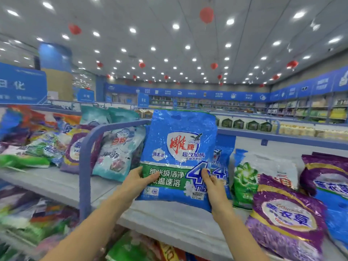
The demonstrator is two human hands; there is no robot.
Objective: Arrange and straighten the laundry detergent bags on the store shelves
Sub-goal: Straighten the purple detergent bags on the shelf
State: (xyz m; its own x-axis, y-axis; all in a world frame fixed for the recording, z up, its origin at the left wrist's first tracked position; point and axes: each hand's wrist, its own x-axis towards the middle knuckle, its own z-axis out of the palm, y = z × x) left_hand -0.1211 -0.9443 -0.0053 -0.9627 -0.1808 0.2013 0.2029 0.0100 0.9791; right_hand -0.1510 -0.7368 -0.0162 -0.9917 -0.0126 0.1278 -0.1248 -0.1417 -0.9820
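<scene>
A large blue and green detergent bag point(178, 147) stands upright in the middle of the grey top shelf point(169, 219). My left hand point(137, 182) grips its lower left edge, thumb on the front. My right hand point(212, 187) grips its lower right edge. A second blue bag point(223, 166) of the same kind stands just behind it to the right. A green and white bag point(244, 178) leans beside that one. Purple bags point(284, 219) lie tilted at the right.
A blue metal divider rail point(88, 147) curves up left of the held bag. Beyond it lie teal, purple and green bags point(116, 153) in a loose heap. More bags fill the lower shelf point(37, 223). Further aisles and wall shelves stand behind.
</scene>
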